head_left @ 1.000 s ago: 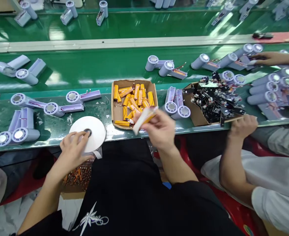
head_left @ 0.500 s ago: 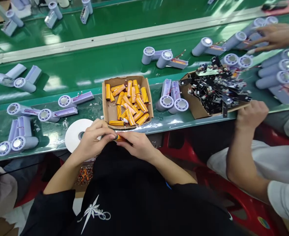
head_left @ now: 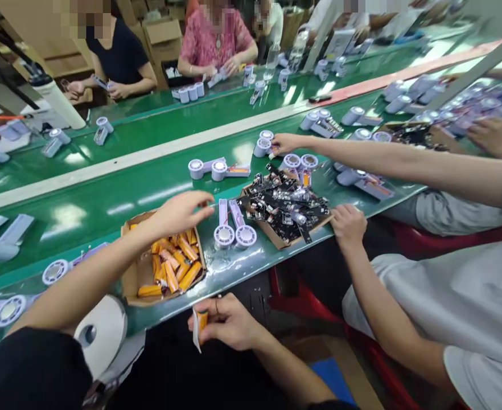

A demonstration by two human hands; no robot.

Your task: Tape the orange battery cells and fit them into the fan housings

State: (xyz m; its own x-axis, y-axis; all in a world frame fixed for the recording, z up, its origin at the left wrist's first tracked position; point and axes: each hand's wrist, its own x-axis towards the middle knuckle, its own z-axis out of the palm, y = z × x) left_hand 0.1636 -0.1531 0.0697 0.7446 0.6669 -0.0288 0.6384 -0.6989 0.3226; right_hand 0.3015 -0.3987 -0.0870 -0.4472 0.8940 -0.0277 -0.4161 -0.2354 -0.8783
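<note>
My left hand (head_left: 185,213) reaches over a cardboard box (head_left: 128,279) of orange cylindrical battery cells (head_left: 171,275). Its thumb and fingers are apart with nothing between them. Just beyond its fingertips lie two lilac fan housings (head_left: 224,236) with round ends and open handles. Near the bench's front edge, my right hand (head_left: 231,324) pinches an orange battery cell (head_left: 202,322) with a white strip along its side. Below my left forearm stands a large white roll of tape (head_left: 106,336).
A cardboard tray (head_left: 272,236) heaped with black circuit boards (head_left: 283,205) sits right of the housings. A co-worker's arm (head_left: 362,149) stretches across behind it, the other hand (head_left: 348,225) at its corner. More housings stand along the green belt (head_left: 157,165); people sit opposite.
My left hand has left the battery cell and moved up over the box, opening. My right hand keeps the cell. The view has swung up and right, and the co-worker's far hand holds a housing.
</note>
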